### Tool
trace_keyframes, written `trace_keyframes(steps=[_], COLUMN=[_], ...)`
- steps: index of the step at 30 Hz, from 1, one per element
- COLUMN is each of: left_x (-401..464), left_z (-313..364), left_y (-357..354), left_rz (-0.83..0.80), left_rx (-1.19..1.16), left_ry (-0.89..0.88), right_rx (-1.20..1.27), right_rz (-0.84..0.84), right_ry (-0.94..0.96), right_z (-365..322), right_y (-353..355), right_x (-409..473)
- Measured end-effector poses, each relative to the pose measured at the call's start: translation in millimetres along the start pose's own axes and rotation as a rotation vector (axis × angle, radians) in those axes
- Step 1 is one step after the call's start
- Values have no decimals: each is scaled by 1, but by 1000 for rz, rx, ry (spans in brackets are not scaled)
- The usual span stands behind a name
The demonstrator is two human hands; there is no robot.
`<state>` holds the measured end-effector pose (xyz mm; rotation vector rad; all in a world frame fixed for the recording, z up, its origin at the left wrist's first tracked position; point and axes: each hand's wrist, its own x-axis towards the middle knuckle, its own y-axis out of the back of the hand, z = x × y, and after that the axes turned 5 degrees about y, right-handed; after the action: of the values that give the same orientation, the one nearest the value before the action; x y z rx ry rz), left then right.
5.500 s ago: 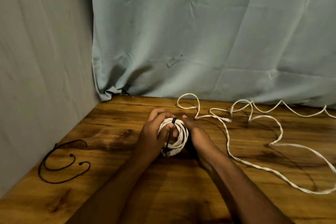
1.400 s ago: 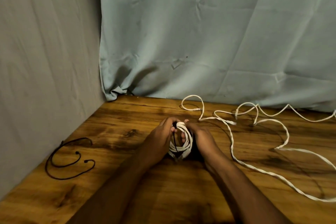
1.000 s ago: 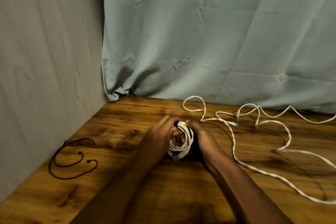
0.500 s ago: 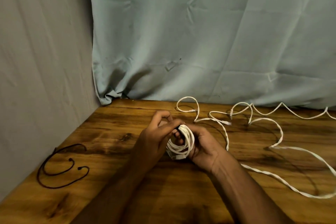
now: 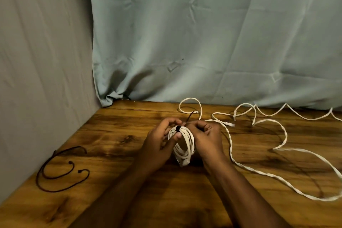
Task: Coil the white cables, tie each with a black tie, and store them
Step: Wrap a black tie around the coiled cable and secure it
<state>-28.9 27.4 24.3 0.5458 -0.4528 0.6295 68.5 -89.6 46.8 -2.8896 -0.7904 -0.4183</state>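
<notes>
I hold the coiled white cable upright between both hands, its lower loops resting on the wooden counter. My left hand grips the left side of the coil, fingers curled over the top and thumb pressed against the front strands. My right hand curls round the right side of the coil, with its fingertips pinching at the top.

A black tie wraps the strands at the top of the coil, right between my two hands, and its thin free end sticks up and away from the coil toward the curtain.

To the right of the coil a loose white cable snakes across the counter in wide bends, passing just beside my right wrist and running off toward the right edge. More of its loops lie beyond the coil, near the foot of the curtain, where small connectors show.

Well to the left of the coil, near the grey cloth wall, spare black ties lie curled on the counter.
</notes>
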Motion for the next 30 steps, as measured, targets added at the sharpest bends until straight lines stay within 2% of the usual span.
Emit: trace_keyframes(steps=[8, 12, 17, 21, 26, 30], left_x=[6, 9, 10, 9, 9, 10], left_z=[-4, -6, -1, -5, -8, -8], left_y=[8, 14, 14, 20, 27, 29], left_rz=[0, -56, -75, -224, -343, -370], left_rx=[11, -163, -435, -578, -619, -647], left_ry=[-62, 62, 308, 525, 574, 555], right_rx=[-217, -270, -247, -274, -286, -161], right_rz=[29, -14, -92, -146, -190, -230], right_ry=[259, 384, 379, 421, 429, 353], right_z=[4, 8, 4, 1, 1, 1], right_y=[0, 3, 3, 5, 7, 6], right_x=[3, 7, 7, 6, 8, 7])
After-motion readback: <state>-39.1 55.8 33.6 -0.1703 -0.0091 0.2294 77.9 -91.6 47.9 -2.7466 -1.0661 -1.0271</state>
